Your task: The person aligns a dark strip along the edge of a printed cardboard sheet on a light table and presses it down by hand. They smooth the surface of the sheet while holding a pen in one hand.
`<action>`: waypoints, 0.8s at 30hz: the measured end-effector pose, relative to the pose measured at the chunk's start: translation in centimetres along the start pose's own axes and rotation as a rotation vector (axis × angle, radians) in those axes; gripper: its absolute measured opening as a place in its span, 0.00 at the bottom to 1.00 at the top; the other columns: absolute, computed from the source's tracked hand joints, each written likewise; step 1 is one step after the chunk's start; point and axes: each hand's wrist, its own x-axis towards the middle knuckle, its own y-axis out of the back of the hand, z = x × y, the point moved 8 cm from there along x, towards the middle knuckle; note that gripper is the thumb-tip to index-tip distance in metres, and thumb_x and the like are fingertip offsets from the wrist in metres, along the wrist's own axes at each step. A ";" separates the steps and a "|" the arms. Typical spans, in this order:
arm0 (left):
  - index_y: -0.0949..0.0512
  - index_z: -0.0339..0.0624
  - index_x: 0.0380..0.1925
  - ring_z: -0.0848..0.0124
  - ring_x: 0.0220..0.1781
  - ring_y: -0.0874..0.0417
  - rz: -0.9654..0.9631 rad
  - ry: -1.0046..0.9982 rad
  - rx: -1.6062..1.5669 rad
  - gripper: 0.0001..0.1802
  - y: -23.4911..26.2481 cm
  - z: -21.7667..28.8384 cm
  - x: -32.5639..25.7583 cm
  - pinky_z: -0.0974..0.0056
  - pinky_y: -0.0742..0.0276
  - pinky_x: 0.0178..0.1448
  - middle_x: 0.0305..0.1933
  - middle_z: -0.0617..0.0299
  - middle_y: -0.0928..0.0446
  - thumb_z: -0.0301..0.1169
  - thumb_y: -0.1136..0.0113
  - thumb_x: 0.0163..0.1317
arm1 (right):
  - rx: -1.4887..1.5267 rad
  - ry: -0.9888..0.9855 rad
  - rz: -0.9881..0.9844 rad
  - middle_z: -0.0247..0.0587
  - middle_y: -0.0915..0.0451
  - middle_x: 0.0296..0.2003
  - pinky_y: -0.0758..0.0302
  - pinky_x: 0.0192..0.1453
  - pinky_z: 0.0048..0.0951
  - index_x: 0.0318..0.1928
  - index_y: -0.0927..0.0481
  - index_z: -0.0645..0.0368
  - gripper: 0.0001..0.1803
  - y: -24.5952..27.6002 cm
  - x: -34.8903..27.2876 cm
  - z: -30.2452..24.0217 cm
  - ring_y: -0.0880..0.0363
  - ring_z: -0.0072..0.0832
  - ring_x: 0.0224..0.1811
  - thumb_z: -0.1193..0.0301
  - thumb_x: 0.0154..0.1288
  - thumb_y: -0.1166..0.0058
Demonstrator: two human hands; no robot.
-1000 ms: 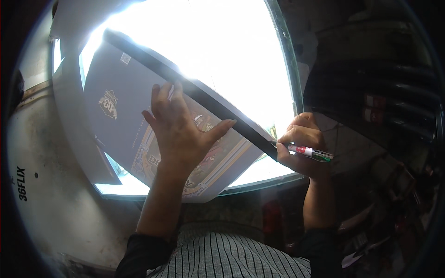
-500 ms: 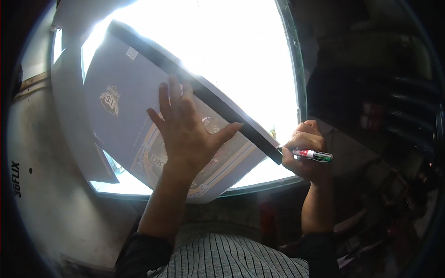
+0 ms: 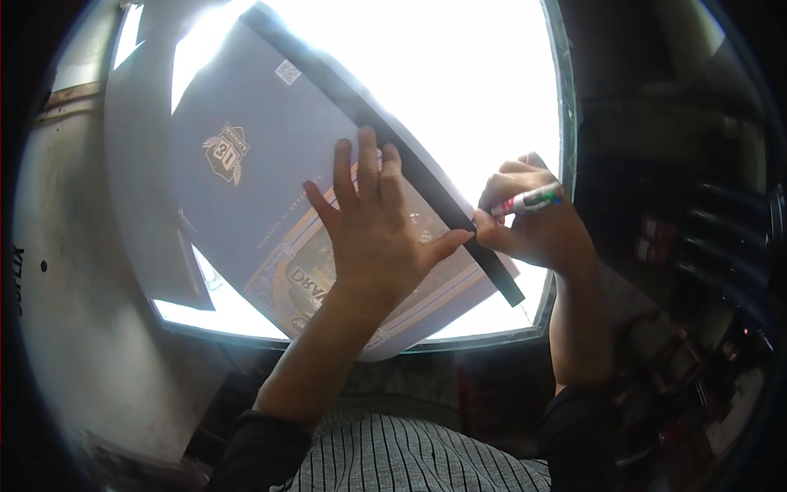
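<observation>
My left hand (image 3: 377, 217) lies flat with fingers spread on a printed bluish sheet (image 3: 238, 98) bearing gold emblems and lettering. Its fingertips and thumb touch a long, straight black strip (image 3: 414, 172) like a ruler, which runs diagonally along the sheet from far left to near right. My right hand (image 3: 533, 217) grips a white pen (image 3: 525, 199) with red and green parts. The pen's point, mostly hidden by fingers, is close to the strip's right edge, beside my left thumb. A pale margin of the sheet shows beyond the strip.
Beneath everything glows a bright lightbox panel (image 3: 500, 74) with a greenish glass edge (image 3: 567, 98). Another grey sheet (image 3: 139, 164) overhangs its left side, next to a pale metal surface (image 3: 78, 271). Dark, indistinct objects fill the right.
My right hand and pen have moved up along the black strip, away from its near end, and the pen has tilted upward. My left hand remains spread on the sheet and strip.
</observation>
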 end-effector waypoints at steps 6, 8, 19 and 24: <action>0.43 0.32 0.69 0.39 0.81 0.55 -0.006 0.019 -0.061 0.66 0.2 0.0 0.0 0.16 0.58 0.68 0.78 0.37 0.52 0.73 0.33 0.44 | -0.142 0.002 -0.155 0.37 0.21 0.22 0.29 0.44 0.35 0.27 0.21 0.56 0.06 -1.6 6.9 -0.6 0.24 0.33 0.27 0.70 0.55 0.38; 0.43 0.32 0.69 0.40 0.81 0.55 0.006 0.043 -0.061 0.66 0.5 -0.1 0.0 0.16 0.58 0.68 0.78 0.37 0.52 0.72 0.32 0.44 | -0.184 -0.013 -0.204 0.38 0.20 0.23 0.26 0.43 0.35 0.28 0.20 0.58 0.06 -1.8 9.3 -1.2 0.20 0.34 0.28 0.70 0.58 0.38; 0.42 0.35 0.69 0.41 0.81 0.60 -0.043 0.059 -0.154 0.63 0.2 -0.3 0.1 0.15 0.57 0.67 0.78 0.39 0.55 0.69 0.29 0.44 | -0.192 -0.089 -0.221 0.40 0.19 0.26 0.25 0.38 0.33 0.32 0.19 0.59 0.11 -4.2 21.7 0.1 0.20 0.30 0.29 0.63 0.61 0.39; 0.41 0.35 0.70 0.43 0.81 0.59 -0.073 0.082 -0.137 0.63 0.1 -0.7 0.0 0.15 0.58 0.68 0.79 0.41 0.55 0.70 0.32 0.46 | -0.245 -0.013 -0.248 0.41 0.18 0.28 0.25 0.36 0.30 0.36 0.18 0.58 0.16 -5.4 28.0 -0.4 0.20 0.27 0.30 0.57 0.57 0.41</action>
